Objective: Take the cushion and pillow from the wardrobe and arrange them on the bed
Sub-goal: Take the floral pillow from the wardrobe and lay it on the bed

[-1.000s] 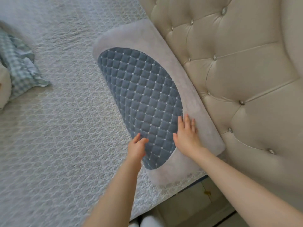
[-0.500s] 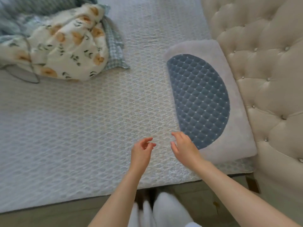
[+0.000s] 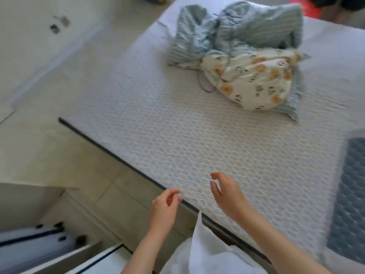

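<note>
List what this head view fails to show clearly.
- Pillow: cut off by the right edge, blurred by camera motion.
- Bedding heap: what lies under it is hidden.
- Red thing: cut off at the top edge.
- Small dark bits on the floor: too small and blurred to name.

Blue-quilted grey pillow (image 3: 349,198) flat on bed (image 3: 197,139)

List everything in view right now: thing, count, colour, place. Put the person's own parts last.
bed: one, white textured cover, fills the centre.
pillow: one, grey with blue quilted panel, right edge of the bed, partly cut off.
bundled bedding: one heap, blue striped with cream floral fabric, far side of the bed.
floor: beige tiles, left of the bed.
left hand: one, empty, over the bed's near edge.
right hand: one, empty, above the cover.
</note>
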`<state>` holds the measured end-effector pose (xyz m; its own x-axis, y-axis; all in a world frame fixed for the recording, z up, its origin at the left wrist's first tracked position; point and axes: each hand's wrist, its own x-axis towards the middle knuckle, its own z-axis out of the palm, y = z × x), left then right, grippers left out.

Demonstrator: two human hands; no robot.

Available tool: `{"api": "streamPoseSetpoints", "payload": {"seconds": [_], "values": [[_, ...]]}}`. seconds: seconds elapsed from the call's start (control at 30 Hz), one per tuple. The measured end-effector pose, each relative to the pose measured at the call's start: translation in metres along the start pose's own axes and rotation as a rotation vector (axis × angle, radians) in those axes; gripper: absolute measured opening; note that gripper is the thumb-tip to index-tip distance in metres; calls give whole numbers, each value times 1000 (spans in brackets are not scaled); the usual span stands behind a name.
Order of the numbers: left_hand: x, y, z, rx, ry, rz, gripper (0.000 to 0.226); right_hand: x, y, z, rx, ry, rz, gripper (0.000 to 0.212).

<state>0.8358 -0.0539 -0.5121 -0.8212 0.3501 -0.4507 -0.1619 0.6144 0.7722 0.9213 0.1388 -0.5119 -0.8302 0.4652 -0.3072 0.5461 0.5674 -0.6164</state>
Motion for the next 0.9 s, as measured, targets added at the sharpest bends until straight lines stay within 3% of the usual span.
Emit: {"api": "streamPoseSetpoints", "payload": {"seconds": [0.33,0.6,0.9], "values": [[-36,-86,-138,-130,516,-220,20,46,-159,94,-175,-318,-402,35],[-30,-107,-198,-231,716,-397,17,98,-260,142,-261,-566,-637,23],[-3,-109,-264,-426,1009,-514,17,149,-389,193,-299,-721,-939,31]]}}
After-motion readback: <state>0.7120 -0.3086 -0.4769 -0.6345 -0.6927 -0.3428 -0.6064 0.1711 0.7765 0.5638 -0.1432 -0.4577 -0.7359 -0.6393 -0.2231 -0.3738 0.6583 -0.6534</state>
